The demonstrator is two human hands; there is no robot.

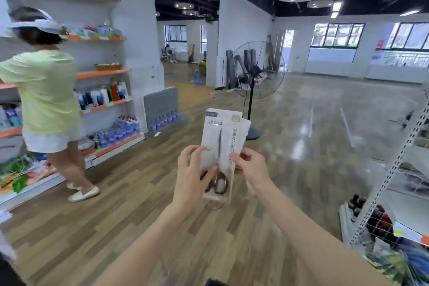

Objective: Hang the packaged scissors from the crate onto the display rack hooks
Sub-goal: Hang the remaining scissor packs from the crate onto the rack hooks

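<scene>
Both hands hold the packaged scissors (pixel 221 146) upright at chest height: the left hand (pixel 193 176) clamps its lower left edge over the handles, the right hand (pixel 251 169) pinches its right edge. Beyond stands a pedestal fan (pixel 256 74) on the wooden floor (pixel 130 193), with a stocked shelf (pixel 104 104) to the left.

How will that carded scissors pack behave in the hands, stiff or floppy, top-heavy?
The scissors pack probably flexes somewhat: it looks like thin printed card, and a second card edge fans out behind it on the right. The weight likely sits low, since the handles lie near the bottom, between the left hand and right hand. The clear front may be slick.
</scene>
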